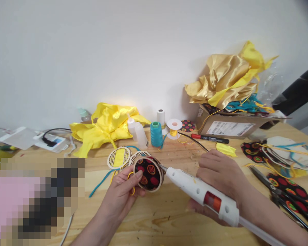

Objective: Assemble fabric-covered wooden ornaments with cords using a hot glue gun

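My left hand [125, 184] is closed around a round wooden-rimmed piece covered in dark patterned fabric [150, 173], thumb on its face. A yellow cord loops by my fingers. In my right hand [220, 174] is a white hot glue gun [187, 186] with a red-orange window and a clear glue stick out of its back. Its metal nozzle is at the right edge of the round piece; whether it touches cannot be made out. Just behind lies a round wooden lattice piece [119, 158] with yellow fabric, with a teal cord [100, 183] beside it.
Yellow satin [105, 123], white bottles [141, 135], a teal thread cone [156, 134] and a yellow thread spool [174, 128] stand along the wall. A red-capped marker [209, 138] lies before a cardboard box [228, 124] heaped with fabric. Black-handled scissors [273, 189] lie at right.
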`<control>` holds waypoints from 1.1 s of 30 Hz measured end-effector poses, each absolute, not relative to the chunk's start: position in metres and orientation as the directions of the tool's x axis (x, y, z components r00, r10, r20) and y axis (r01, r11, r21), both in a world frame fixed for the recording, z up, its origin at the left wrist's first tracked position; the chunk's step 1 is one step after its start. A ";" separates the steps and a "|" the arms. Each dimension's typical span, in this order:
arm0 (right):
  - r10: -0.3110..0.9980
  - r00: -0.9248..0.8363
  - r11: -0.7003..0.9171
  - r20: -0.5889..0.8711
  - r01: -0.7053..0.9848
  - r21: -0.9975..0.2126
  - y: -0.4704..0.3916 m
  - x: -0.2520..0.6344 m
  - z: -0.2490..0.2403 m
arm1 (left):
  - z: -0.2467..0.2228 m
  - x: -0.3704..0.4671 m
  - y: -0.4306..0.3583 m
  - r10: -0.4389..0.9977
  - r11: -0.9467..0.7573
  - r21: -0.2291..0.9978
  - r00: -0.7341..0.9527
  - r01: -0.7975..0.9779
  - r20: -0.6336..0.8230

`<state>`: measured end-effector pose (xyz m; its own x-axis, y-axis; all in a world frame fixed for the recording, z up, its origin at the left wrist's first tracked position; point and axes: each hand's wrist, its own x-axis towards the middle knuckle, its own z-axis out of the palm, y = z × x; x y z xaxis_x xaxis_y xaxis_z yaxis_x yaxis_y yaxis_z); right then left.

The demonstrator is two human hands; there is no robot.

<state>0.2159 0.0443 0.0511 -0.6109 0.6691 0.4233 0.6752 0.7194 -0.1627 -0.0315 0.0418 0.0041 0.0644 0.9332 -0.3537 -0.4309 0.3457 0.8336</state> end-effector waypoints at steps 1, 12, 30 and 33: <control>0.668 -0.609 0.720 0.427 0.674 -0.166 0.044 0.216 0.051 | 0.004 -0.031 0.042 0.934 0.343 0.836 0.063 -0.428 -0.351; 0.653 -0.640 0.740 0.405 0.654 -0.160 0.045 0.219 0.050 | 0.004 -0.033 0.043 0.927 0.347 0.829 0.024 -0.438 -0.375; 0.730 -0.501 0.673 0.465 0.410 -0.615 0.050 0.219 0.059 | 0.002 -0.033 0.044 0.922 0.367 0.830 0.048 -0.421 -0.383; 0.860 -0.309 0.499 0.405 0.348 -0.794 0.050 0.215 0.056 | 0.002 -0.030 0.040 0.924 0.377 0.845 0.089 -0.380 -0.372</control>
<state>0.2150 0.0500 0.0559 -0.3090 0.8604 0.4053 0.3477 0.4989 -0.7939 -0.0305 0.0405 0.0023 0.0893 0.9240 -0.3719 -0.3797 0.3768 0.8449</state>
